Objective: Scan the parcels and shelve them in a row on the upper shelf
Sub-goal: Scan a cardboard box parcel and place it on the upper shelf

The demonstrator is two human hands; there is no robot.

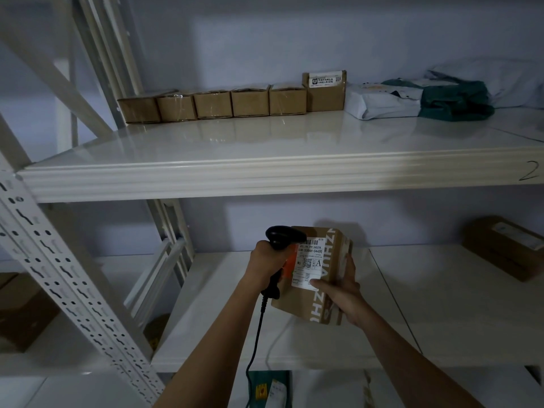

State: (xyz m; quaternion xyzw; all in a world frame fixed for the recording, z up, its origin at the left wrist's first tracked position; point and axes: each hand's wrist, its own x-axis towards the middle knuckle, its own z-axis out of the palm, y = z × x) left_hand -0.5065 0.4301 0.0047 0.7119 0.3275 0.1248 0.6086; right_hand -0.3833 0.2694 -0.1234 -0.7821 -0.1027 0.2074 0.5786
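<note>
The white metal upper shelf [206, 172] carries, along its far edge, a row of six brown cardboard parcels [232, 103] standing side by side, the rightmost taller with a printed label; just right of the row lie white and dark green soft mailer bags [424, 98]. The white lower shelf [441, 304] holds another brown box [506, 248] at far right. In front of the lower shelf, well below the row, a tall brown cardboard parcel with a white shipping label [316, 275] is held with its long axis running near to far, label facing the camera. The right hand [338, 293] grips its right side, thumb across the label's lower corner. The left hand [266, 266] is curled round the handle of a black corded barcode scanner [279, 248], whose head sits just beside the label's upper left corner, with an orange glow on the box there. Scanning looks in hand; shelving would carry the parcel up and far, probably by the right hand that already holds it.
</note>
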